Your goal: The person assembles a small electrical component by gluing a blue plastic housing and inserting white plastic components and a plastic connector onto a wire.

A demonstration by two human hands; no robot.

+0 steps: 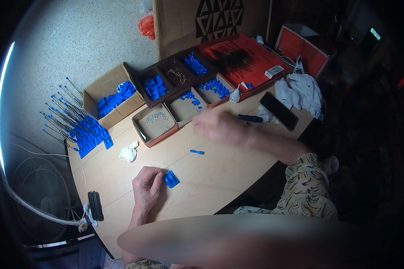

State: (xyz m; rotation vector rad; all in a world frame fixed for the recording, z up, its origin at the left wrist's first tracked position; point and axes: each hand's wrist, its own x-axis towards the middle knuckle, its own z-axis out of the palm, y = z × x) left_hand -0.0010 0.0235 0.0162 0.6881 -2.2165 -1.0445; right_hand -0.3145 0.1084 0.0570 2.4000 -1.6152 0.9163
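My left hand (pixel 146 184) rests on the table with its fingers curled. Its thumb and fingertips close on the edge of a blue plastic part (pixel 171 179) with a square base and a raised middle. My right hand (pixel 220 126) is over the table, just in front of the open trays, and smeared by motion. Whether its fingers hold anything does not show. Between the hands lies a short blue plastic stick (pixel 196 152). Closest to the right hand are a tray of small blue pieces (pixel 191 99) and a dark blue tool handle (pixel 250 118).
A cardboard box (pixel 90 99) holds blue parts; beside it stand several blue pieces with springs (pixel 89 134). A tray (pixel 155 140) contains small metal bits. Crumpled tissue (pixel 129 152), a phone (pixel 278 110), a small white bottle (pixel 235 95) and white gloves (pixel 303 93) lie about.
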